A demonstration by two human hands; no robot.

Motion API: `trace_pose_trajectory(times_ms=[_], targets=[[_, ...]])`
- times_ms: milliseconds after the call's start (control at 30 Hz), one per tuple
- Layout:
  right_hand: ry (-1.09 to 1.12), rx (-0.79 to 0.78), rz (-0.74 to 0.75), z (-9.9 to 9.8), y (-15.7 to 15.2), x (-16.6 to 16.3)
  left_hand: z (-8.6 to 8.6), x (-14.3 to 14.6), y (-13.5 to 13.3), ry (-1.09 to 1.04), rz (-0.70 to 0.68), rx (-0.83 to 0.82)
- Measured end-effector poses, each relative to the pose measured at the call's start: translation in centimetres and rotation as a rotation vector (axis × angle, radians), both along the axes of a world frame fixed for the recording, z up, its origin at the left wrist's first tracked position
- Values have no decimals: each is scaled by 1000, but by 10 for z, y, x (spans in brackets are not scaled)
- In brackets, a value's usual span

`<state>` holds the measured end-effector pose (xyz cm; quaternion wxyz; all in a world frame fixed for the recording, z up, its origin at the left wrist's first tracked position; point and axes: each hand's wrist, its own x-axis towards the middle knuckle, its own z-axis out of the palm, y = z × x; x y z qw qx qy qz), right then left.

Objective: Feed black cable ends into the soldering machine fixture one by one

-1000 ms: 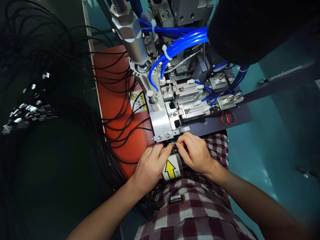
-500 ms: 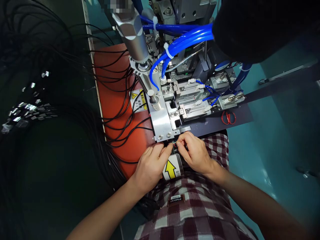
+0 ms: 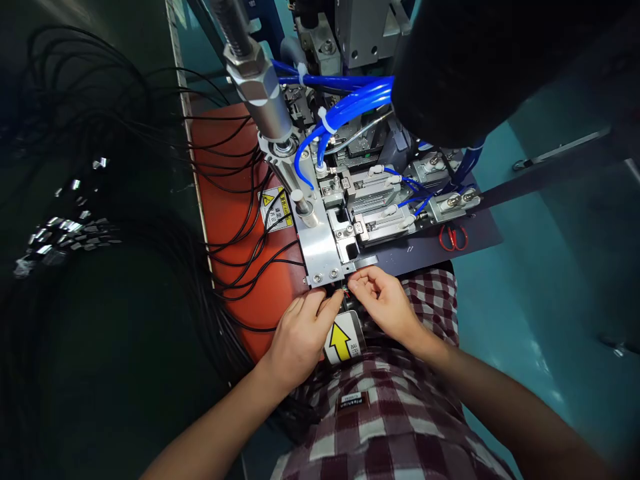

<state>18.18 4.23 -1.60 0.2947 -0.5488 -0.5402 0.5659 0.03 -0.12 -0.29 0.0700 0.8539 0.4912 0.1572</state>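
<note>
In the head view my left hand [image 3: 303, 333] is closed in a pinch below the front edge of the metal plate [image 3: 320, 250]. Thin wires [image 3: 346, 292], with some red showing, stick out at its fingertips. My right hand [image 3: 384, 303] is just to the right, its thumb and forefinger drawn together close to those wires. Whatever lies between the right fingertips is too small to make out. Under both hands sits a white label with a yellow arrow [image 3: 341, 342].
Black cables [image 3: 240, 290] run across an orange-red mat [image 3: 225, 213] on the left, with shiny ends [image 3: 70, 227] bundled farther left. Pneumatic cylinders [image 3: 383, 223] and blue air tubes [image 3: 360, 100] stand ahead. Red-handled scissors [image 3: 453, 238] lie at right. A dark shape [image 3: 480, 67] blocks the upper right.
My right fingertips have shifted slightly left and pulled in beside the wires. My left hand keeps its pinch. The whole view has tilted a little.
</note>
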Motion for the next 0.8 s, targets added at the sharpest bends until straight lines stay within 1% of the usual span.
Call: trace_pose_trajectory(times_ms=[200, 300, 433, 567, 633, 700, 800], targets=[[-117, 209, 62, 3, 0, -3, -2, -1, -2, 9, 12, -29], [-130, 259, 80, 5, -2, -2, -2, 0, -1, -13, 9, -13], [-144, 237, 69, 0, -3, -2, -1, 1, 1, -26, 1, 22], [-59, 94, 29, -6, -3, 0, 0, 1, 1, -16, 3, 21], [-77, 57, 8, -5, -2, 2, 0, 1, 1, -19, 7, 20], [-120, 68, 6, 0, -2, 3, 0, 1, 1, -26, 7, 25], [-81, 78, 20, 6, -2, -2, -1, 1, 1, -31, 7, 26]])
